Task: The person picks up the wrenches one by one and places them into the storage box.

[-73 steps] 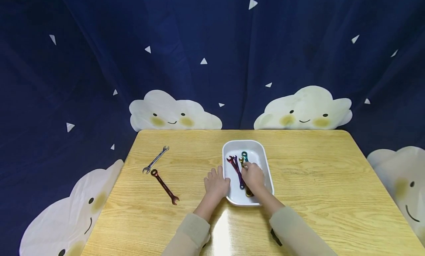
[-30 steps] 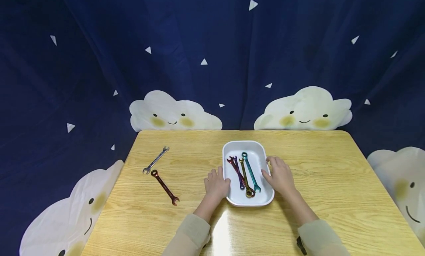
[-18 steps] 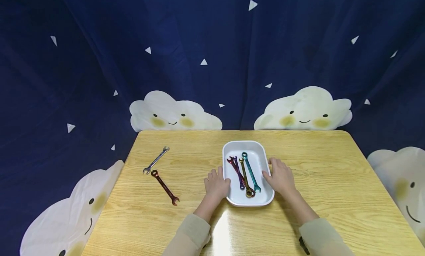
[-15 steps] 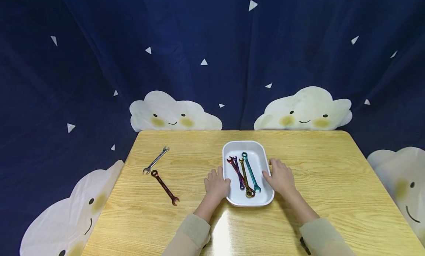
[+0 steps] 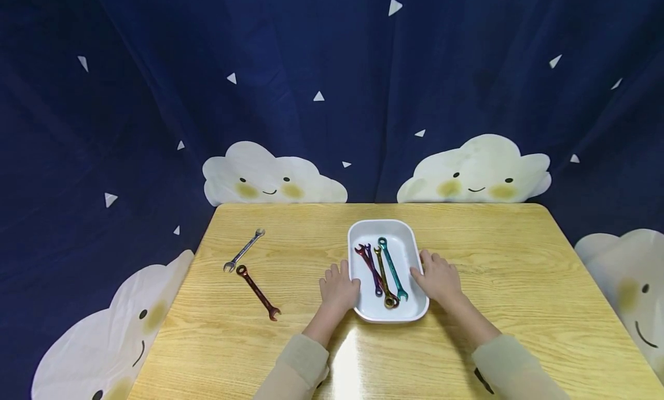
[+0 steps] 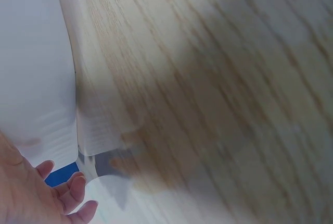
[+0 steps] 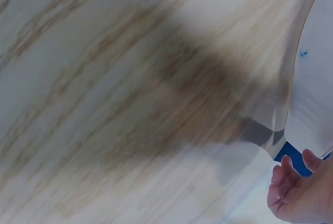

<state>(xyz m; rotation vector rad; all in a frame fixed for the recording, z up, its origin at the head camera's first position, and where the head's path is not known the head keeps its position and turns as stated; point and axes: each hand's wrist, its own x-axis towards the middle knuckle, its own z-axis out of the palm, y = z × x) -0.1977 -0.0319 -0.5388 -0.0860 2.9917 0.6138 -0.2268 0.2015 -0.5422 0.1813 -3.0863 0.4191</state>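
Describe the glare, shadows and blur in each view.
Head: bright glare on the table, nearer the camera than the white tray; left wrist: a soft-edged dark patch on the table, a blurred reflection beside the left hand; right wrist: a similar dark smudge up and left of the right hand.

Yellowish wood-grain worktop (image 5: 508, 261) with rounded far corners. Beyond its far, left and right edges hangs dark blue cloth (image 5: 332, 48), printed with white triangles (image 5: 319, 96) and smiling white clouds (image 5: 477, 166). A bright reflection (image 5: 346, 359) lies on the near part.
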